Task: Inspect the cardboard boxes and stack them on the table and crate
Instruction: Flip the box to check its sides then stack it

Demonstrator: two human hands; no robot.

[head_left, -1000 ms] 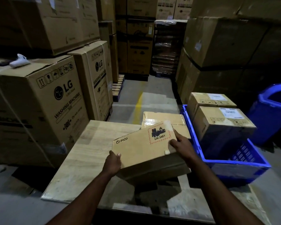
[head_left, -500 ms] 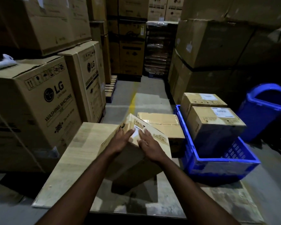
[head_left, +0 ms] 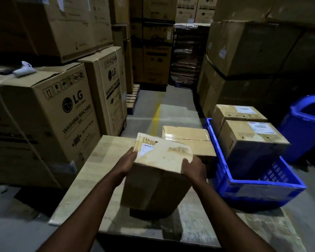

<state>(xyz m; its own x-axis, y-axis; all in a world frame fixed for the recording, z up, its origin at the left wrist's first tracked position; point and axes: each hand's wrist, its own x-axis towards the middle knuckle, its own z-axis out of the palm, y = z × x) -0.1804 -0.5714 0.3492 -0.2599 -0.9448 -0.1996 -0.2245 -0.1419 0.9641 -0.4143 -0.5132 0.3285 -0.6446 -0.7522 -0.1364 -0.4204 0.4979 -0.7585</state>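
Head view: brown cardboard box with a white label (head_left: 160,171) held over the pale wooden table (head_left: 105,160), tilted, labelled face turned up toward the camera; cannot tell whether its lower edge touches the tabletop. Left hand (head_left: 127,161) grips the left edge; right hand (head_left: 193,167) clasps the right corner, fingers curled over the top. Flat tan taped box (head_left: 185,135) lies on the table just behind. Blue plastic crate (head_left: 262,188) stands right of the table and carries two labelled cartons (head_left: 251,140). Judged step: inspection, faces being checked. The next move likely calls for levelling the box, then seating it squarely on a stack
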